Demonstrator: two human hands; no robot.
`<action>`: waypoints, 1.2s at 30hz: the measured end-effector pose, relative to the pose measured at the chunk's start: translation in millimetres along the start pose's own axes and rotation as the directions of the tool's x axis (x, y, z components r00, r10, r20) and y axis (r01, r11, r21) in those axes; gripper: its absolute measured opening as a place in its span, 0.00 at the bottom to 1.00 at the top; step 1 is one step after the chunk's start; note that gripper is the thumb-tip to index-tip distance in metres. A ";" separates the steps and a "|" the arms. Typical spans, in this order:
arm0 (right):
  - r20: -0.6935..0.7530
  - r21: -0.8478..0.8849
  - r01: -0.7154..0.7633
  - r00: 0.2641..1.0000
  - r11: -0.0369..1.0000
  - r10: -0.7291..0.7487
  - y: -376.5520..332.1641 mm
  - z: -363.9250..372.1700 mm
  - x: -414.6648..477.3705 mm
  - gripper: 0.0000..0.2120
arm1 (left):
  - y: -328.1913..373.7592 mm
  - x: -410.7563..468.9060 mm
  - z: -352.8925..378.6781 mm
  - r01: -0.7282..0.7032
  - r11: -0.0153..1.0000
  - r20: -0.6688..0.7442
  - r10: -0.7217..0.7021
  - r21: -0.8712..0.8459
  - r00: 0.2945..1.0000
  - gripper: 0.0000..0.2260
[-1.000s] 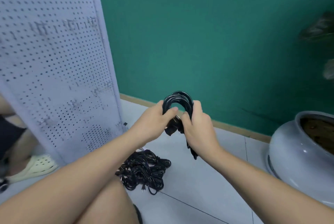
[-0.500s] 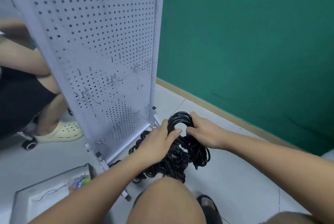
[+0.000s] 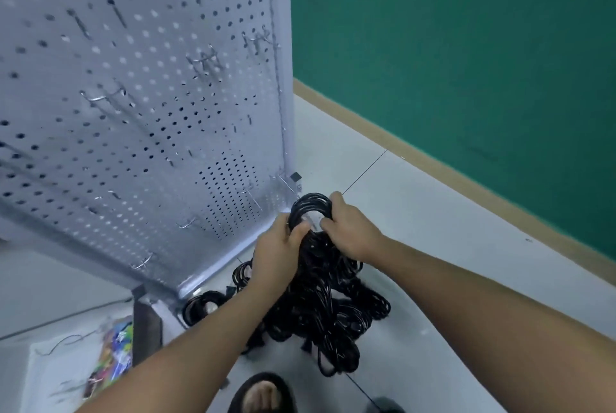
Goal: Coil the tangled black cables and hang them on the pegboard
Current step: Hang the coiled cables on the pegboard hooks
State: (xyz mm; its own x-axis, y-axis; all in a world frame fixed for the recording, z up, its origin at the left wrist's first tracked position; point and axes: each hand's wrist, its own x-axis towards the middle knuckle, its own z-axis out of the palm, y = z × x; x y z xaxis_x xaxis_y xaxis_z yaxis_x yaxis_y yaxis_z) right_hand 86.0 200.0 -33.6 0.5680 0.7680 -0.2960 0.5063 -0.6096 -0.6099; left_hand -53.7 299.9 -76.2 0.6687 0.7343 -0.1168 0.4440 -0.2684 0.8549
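My left hand [image 3: 278, 252] curls fingers and thumb round one side of a coiled black cable [image 3: 310, 205]. My right hand [image 3: 350, 232] grips the other side, its thumb tucked under the loop. The coil arches up between my two hands, just in front of the bottom corner of the pegboard [image 3: 150, 119]. Below my wrists the tangled cables [image 3: 328, 309] lie heaped on the pale tiled floor [image 3: 433, 212]. Metal hooks [image 3: 100, 98] jut from the board, and a green wall [image 3: 466, 45] runs behind.
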 end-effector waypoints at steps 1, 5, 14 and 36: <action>-0.006 0.007 0.019 1.000 1.000 -0.019 2.7 5.6 13.6 0.08 | -7.1 8.3 3.3 0.016 1.000 -0.031 -0.017 -0.011 0.999 0.14; -0.044 0.044 0.090 0.995 0.995 -0.088 9.9 22.6 57.7 0.07 | -24.7 32.2 18.6 0.044 0.994 -0.152 -0.058 -0.095 0.987 0.16; -0.045 0.131 0.167 0.986 0.977 -0.162 20.6 42.7 111.3 0.07 | -48.1 63.2 34.4 0.051 0.977 -0.298 -0.113 -0.207 0.948 0.17; 0.014 -0.113 0.078 0.997 0.991 -0.077 81.1 75.2 70.3 0.13 | -100.2 32.5 16.0 0.051 0.998 -0.196 -0.058 -0.043 0.979 0.07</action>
State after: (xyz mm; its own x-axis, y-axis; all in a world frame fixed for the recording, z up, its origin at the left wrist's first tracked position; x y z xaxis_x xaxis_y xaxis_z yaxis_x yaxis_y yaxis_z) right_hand 118.2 219.4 -159.2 0.5184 0.8152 -0.2582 0.6191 -0.5661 -0.5443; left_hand -66.9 340.6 -173.7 0.5115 0.8568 -0.0648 0.4513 -0.2037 0.8688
